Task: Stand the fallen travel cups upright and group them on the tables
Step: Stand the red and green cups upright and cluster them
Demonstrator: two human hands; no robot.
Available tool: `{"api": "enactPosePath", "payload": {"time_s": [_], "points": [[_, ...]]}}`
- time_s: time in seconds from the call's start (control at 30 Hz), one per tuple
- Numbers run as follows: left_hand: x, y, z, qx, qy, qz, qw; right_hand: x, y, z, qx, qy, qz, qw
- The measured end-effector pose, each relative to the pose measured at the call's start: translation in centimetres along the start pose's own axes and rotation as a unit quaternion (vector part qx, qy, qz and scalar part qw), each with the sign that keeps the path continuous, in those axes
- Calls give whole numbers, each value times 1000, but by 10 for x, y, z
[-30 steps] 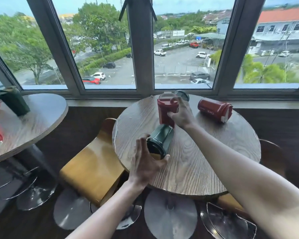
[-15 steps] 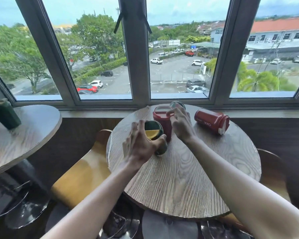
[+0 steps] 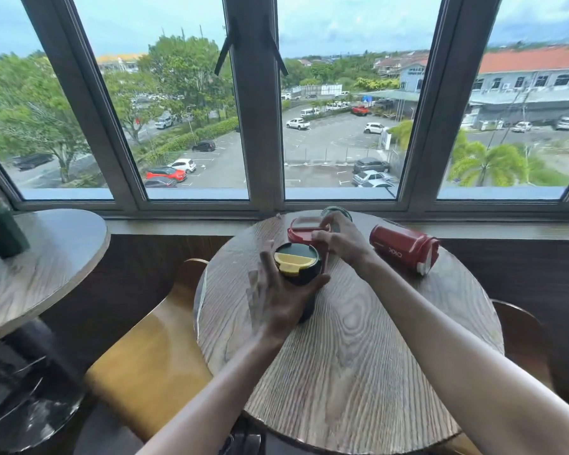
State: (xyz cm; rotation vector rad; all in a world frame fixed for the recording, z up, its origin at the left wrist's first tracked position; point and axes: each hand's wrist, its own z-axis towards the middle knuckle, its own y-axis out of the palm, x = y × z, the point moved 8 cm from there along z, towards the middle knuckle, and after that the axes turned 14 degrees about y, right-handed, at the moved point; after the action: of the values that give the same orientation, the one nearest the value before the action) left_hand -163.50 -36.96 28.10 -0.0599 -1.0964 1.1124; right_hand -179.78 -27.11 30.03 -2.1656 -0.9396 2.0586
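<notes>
My left hand [image 3: 278, 298] is wrapped around the dark green cup [image 3: 297, 265], thumb on its right side and fingers spread past its left; the cup stands upright on the round table [image 3: 349, 356], its yellow-and-green lid facing up. My right hand [image 3: 340, 239] reaches over just beyond it, fingers curled onto the lid of the upright red cup [image 3: 304, 229], gripping its top edge. That red cup stands directly behind the green one, the two nearly touching; I cannot tell whether they actually meet. Behind the red cup, toward the window [image 3: 257, 103], another dark green cup [image 3: 337, 214] shows only its rim past my right fingers.

To the right of the upright red cup, a second red cup [image 3: 403, 247] lies on its side on the same table, its lid end pointing right and toward me, apart from the group.

Left of the round table sits a yellow chair [image 3: 151, 366], and farther left a second round table [image 3: 37, 270] carries a dark green cup [image 3: 0, 229] at its far edge, well apart from the others; it looks upright.
</notes>
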Motion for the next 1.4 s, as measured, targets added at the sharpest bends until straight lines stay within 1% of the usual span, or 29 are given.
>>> {"api": "enactPosePath", "payload": {"time_s": [0.1,0.17,0.23,0.3,0.37,0.57,0.7,0.87,1.03,1.2,1.4], "points": [[-11,7,-5,28,4,-127,991,6,5,2,-39,50,53,997],[-18,17,-10,13,-9,-198,980,8,7,2,-53,83,76,992],[-28,28,-17,-4,-39,-227,973,9,9,3,-56,101,76,990],[-37,36,-26,-7,-65,-212,975,10,11,6,-58,108,66,990],[-40,37,-30,1,-73,-194,978,12,12,10,-59,112,66,990],[-34,29,-31,36,-69,-147,986,13,10,10,-66,117,69,989],[-31,31,-33,28,-49,-123,991,15,10,8,-77,120,91,986],[-39,35,-36,38,-53,-128,990,18,8,12,-77,129,99,984],[-30,38,-34,26,-19,-103,994,19,3,15,-52,129,98,985],[-31,36,-33,40,-13,-95,995,20,3,17,-52,125,90,987],[-37,43,-34,10,-21,-138,990,21,6,16,-68,119,101,985]]}}
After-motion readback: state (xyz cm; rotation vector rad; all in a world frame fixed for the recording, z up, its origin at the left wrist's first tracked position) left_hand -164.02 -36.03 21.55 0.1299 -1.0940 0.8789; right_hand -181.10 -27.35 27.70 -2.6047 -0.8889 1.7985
